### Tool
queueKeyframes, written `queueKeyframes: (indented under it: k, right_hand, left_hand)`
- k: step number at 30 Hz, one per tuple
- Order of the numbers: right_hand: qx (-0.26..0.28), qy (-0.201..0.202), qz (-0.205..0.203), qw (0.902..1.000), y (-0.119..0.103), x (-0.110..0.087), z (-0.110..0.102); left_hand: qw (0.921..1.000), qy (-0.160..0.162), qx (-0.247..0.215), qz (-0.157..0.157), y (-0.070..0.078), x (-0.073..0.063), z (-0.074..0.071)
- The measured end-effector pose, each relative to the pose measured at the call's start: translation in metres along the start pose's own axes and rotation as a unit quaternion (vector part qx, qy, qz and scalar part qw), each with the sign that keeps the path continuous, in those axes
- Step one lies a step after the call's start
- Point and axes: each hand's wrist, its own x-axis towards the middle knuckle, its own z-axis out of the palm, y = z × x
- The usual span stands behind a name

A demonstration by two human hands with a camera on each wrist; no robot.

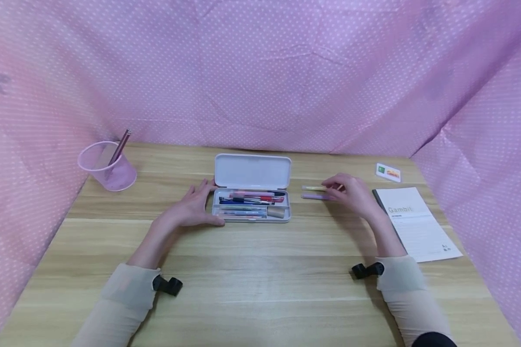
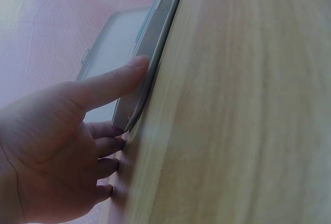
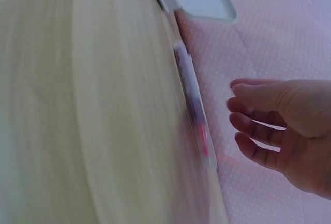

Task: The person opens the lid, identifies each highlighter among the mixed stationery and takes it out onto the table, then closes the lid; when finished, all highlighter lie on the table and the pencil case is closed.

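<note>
In the head view an open white pencil case [image 1: 252, 219] lies at the middle of the table, holding several pens [image 1: 252, 199] and a beige block [image 1: 275, 212]. My left hand [image 1: 194, 206] holds its left end, the thumb along the front side and the fingers about the left end; the left wrist view shows the thumb pressed on the case. Right of the case lie a yellow pen [image 1: 312, 188] and a purple pen [image 1: 316, 196]. Over their right ends hovers my right hand [image 1: 351, 195], fingers loosely bent and holding nothing in the right wrist view.
A pink mesh cup [image 1: 117, 178] with dark pencils [image 1: 120, 146] stands at the back left. To the right are a white notebook [image 1: 417, 221] and a small white card-like item [image 1: 388, 172]. Pink dotted cloth [image 1: 260, 86] hangs around the table's back and sides.
</note>
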Motion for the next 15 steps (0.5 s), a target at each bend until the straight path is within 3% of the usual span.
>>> queueKeyframes:
  k: [5, 10, 15]
  right_hand:
    - [0.026, 0.002, -0.019, 0.9995, -0.030, 0.011, 0.013]
    - [0.072, -0.016, -0.055, 0.9958, -0.063, 0.026, 0.034]
    - [0.085, -0.043, -0.081, 0.9922, -0.094, 0.044, 0.054]
  left_hand:
    - [1.0000, 0.003, -0.002, 0.008, -0.001, 0.000, 0.000]
    - [0.9999, 0.001, -0.002, 0.013, -0.001, 0.001, 0.001]
    - [0.9998, 0.004, -0.004, 0.017, -0.001, 0.001, 0.001]
